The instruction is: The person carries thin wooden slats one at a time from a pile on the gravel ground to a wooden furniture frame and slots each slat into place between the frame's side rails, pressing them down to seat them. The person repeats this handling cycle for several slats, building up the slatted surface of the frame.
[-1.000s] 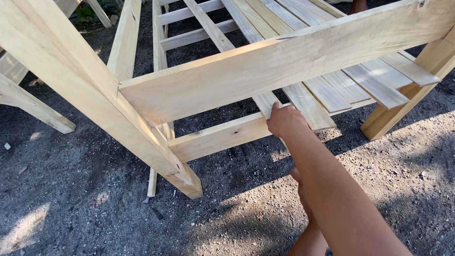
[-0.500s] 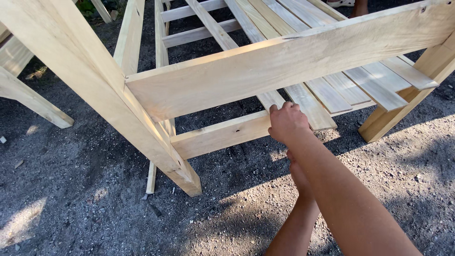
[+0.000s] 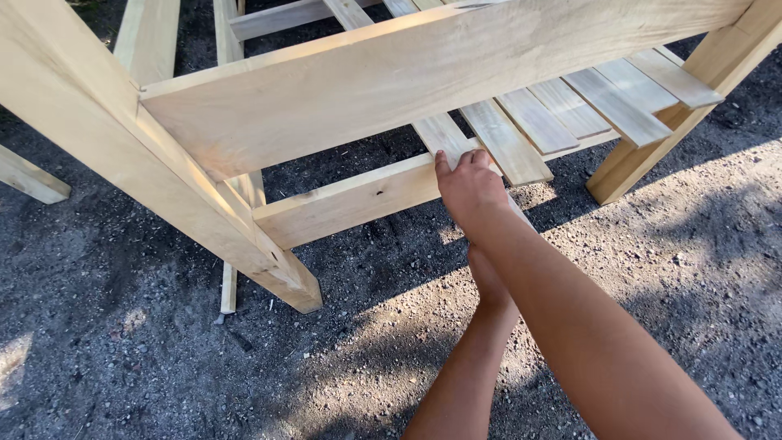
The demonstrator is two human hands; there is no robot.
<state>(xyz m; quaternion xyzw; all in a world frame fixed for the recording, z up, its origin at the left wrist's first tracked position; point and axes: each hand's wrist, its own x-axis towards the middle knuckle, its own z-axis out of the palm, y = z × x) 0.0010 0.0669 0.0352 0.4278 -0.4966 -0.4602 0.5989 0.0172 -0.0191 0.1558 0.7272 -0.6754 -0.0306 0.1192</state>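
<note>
Nearest the camera, both of your bare forearms run up from the bottom edge over dark, gravelly ground (image 3: pixel 652 269). Your left hand (image 3: pixel 489 277) sits low, directly beneath your right wrist; most of it is hidden by the right forearm, so I cannot tell how its fingers stand or whether they touch anything.

Your right hand (image 3: pixel 468 191) lies palm down on the near end of a pale wooden slat (image 3: pixel 444 134), at the point where that slat crosses the lower rail (image 3: pixel 350 200). Its fingers (image 3: pixel 444 167) are pressed close together and laid flat on the wood; they do not pinch. Whether they hook over an edge cannot be told.

The lower rail runs left from the hand to the slanted leg (image 3: pixel 187 204), which stands on the ground at lower left. Above the hand, a broad upper board (image 3: pixel 423 73) spans the frame from that leg to the right leg (image 3: pixel 676 114).

Beyond the rail, further loose-looking slats (image 3: pixel 570 110) lie side by side under the upper board, just right of the slat under your hand. Farther still, more pale timber (image 3: pixel 151 41) crosses the top left corner.
</note>
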